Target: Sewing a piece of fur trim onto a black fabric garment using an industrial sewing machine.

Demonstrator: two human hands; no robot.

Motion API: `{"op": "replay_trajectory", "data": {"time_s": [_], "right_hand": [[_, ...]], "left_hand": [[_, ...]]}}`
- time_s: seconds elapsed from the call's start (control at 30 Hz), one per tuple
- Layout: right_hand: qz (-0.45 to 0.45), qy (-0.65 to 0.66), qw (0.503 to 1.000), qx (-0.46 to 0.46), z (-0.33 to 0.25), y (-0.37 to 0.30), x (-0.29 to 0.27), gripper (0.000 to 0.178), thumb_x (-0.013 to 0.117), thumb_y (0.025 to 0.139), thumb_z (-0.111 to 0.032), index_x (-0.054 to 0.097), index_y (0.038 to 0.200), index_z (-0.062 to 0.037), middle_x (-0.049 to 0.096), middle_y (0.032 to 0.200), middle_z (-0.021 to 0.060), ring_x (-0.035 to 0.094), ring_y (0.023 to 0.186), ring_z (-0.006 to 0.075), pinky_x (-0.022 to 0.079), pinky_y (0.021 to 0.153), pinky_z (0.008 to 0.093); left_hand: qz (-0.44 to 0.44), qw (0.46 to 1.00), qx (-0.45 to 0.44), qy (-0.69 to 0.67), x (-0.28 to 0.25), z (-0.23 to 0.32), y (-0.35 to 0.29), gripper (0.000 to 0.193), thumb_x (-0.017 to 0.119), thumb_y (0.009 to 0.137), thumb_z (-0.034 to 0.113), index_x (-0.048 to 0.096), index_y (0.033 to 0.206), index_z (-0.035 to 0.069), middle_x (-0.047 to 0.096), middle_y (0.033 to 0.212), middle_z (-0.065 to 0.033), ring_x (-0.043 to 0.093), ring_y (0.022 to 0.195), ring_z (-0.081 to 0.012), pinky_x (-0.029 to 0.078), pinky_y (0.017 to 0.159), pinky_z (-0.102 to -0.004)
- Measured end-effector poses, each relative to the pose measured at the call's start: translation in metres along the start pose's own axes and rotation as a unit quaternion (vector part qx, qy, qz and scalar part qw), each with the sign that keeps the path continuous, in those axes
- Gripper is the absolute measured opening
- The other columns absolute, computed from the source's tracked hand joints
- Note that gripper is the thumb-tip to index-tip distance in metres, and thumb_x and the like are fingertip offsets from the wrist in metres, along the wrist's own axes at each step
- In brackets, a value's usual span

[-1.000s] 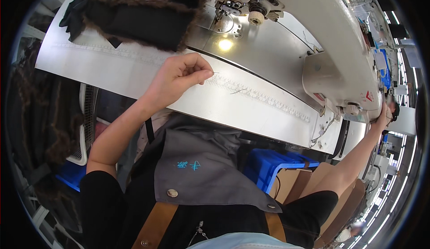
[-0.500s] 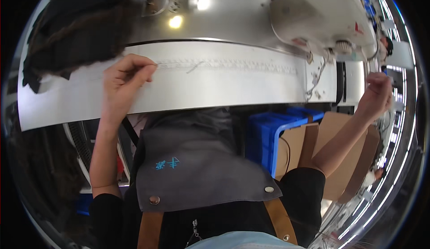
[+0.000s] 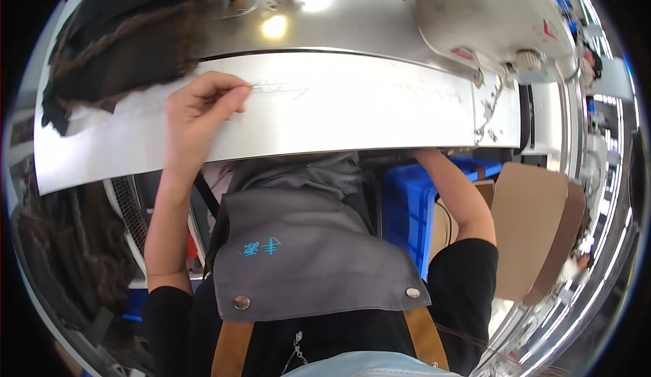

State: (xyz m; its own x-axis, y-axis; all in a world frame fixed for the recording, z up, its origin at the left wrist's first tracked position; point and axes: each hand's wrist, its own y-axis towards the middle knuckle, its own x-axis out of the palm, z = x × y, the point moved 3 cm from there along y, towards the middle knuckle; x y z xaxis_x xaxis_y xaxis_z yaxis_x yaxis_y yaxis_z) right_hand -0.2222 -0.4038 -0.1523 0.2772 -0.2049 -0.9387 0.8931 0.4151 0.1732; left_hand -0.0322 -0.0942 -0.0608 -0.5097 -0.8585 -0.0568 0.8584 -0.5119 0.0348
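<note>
Over the white tabletop [image 3: 325, 126], my left hand [image 3: 203, 109] is closed in a pinch, thumb against the fingertips. Whatever the pinch holds, if anything, is too small to make out. A short dark thread-like strand [image 3: 298, 93] lies just right of those fingertips, by a faint printed ruler scale. My right hand [image 3: 427, 156] reaches beneath the table's front edge, above a blue crate [image 3: 407, 207]; its fingers are hidden. Left of my left hand, dark fabric with brown fuzzy edges [image 3: 122, 58] lies in a pile.
A white sewing machine head [image 3: 475, 24] stands at the back right, over a shiny metal bed [image 3: 352, 24]. Brown cardboard [image 3: 529, 228] sticks up beside the crate. More dark fuzzy material [image 3: 74, 241] hangs at the lower left. Other people appear at the far right.
My right hand has come down and inward from the raised far right to under the table edge. My left hand stays pinched at nearly the same spot on the table.
</note>
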Motion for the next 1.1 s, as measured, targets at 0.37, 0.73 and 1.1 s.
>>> {"op": "replay_trajectory", "data": {"time_s": [0.37, 0.73, 1.1], "right_hand": [[-0.098, 0.049, 0.993, -0.034, -0.021, -0.005, 0.031, 0.025, 0.059, 0.071, -0.01, 0.062, 0.094, 0.0008, 0.063, 0.09, 0.0179, 0.062, 0.085, 0.0314, 0.051, 0.073, 0.0397], [-0.104, 0.853, 0.395, 0.323, -0.024, 0.03, -0.118, 0.027, 0.053, 0.087, -0.011, 0.054, 0.107, 0.0058, 0.062, 0.081, 0.0172, 0.062, 0.07, 0.0232, 0.049, 0.064, 0.0311], [0.02, 0.744, 0.607, 0.279, -0.052, 0.183, -0.111, 0.036, 0.047, 0.094, -0.019, 0.052, 0.122, 0.002, 0.06, 0.082, 0.0031, 0.042, 0.06, 0.0052, 0.035, 0.057, 0.0187]], "left_hand": [[0.004, 0.991, -0.024, -0.128, 0.0, 0.003, -0.004, 0.01, 0.063, 0.083, 0.01, 0.064, 0.087, 0.0, 0.061, 0.072, 0.0002, 0.053, 0.066, -0.0031, 0.038, 0.058, -0.0181], [0.027, 0.965, -0.025, -0.258, 0.004, -0.001, -0.011, 0.012, 0.062, 0.084, 0.011, 0.064, 0.09, 0.0, 0.061, 0.075, -0.0016, 0.052, 0.067, -0.0046, 0.039, 0.06, -0.0184], [0.085, 0.932, -0.039, -0.349, 0.026, 0.002, -0.008, 0.016, 0.064, 0.084, 0.012, 0.065, 0.094, -0.001, 0.061, 0.076, -0.0023, 0.05, 0.065, -0.0056, 0.04, 0.062, -0.0192]]}}
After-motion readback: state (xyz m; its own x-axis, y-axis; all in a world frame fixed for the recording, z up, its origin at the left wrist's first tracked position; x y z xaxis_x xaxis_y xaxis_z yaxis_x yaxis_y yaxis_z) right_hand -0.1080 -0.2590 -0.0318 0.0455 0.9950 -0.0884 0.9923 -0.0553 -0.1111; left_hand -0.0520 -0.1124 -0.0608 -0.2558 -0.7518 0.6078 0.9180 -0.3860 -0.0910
